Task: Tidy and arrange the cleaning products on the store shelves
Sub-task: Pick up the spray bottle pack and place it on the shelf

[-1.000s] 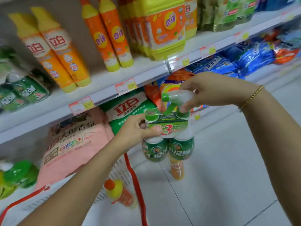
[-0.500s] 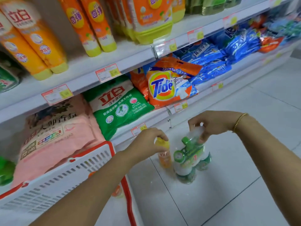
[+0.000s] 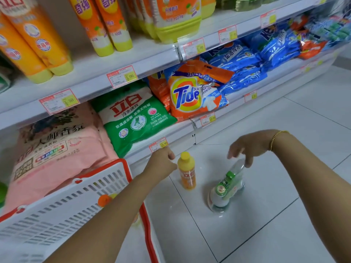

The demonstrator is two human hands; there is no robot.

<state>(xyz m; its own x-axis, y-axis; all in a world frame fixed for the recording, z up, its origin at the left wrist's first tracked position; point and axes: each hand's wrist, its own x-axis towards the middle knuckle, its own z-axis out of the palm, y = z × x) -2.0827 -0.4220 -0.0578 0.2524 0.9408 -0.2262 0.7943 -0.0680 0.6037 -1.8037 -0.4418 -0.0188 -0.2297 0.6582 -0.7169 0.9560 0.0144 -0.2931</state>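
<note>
A pale tiled shop floor (image 3: 266,186) with a glossy sheen runs beside white metal shelves (image 3: 91,73) edged with red-and-yellow price tags. At nine o'clock a soft pink bag (image 3: 57,149) lies slumped on the bottom shelf, and in front of it at seven o'clock stands a white slotted plastic basket (image 3: 57,215) with a red rim; an orange cap shows just inside it. Above, at eleven o'clock, tall orange bottles (image 3: 38,40) with yellow bases stand on the upper shelf. A plump green bag (image 3: 136,118) leans next to the pink one, and a crinkled orange Tide bag (image 3: 190,95) sits at twelve o'clock, with shiny blue bags (image 3: 247,61) stacked toward one o'clock.

The left hand (image 3: 161,162) reaches forward from a bare forearm, fingers curled loosely inward, grasping nothing, just beside a small orange bottle (image 3: 187,171). That bottle stands upright on the floor, smooth plastic with a yellow cap. The pack of green-capped bottles (image 3: 226,188), wrapped in clear film, rests on the floor at four o'clock from it, tilted. The right hand (image 3: 250,147), a gold bracelet (image 3: 275,139) at the wrist, hangs palm-down over the pack with fingers spread and released, the fingertips close to the film; whether they touch is unclear.
</note>
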